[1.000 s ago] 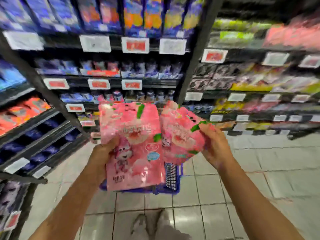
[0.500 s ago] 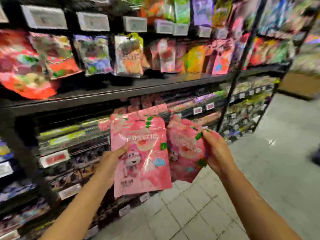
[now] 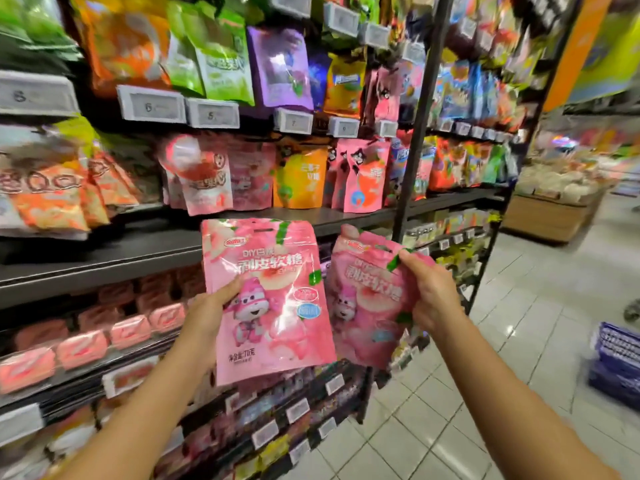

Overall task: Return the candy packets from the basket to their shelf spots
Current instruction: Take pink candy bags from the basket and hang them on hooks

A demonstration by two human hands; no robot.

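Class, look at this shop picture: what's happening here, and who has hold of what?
A person stands in a shop aisle facing the candy shelves. The left hand grips one pink candy packet by its side edge, and the right hand holds a second, matching pink packet beside it. Neither packet is on a shelf yet. A blue basket sits on the tiled floor to the right.
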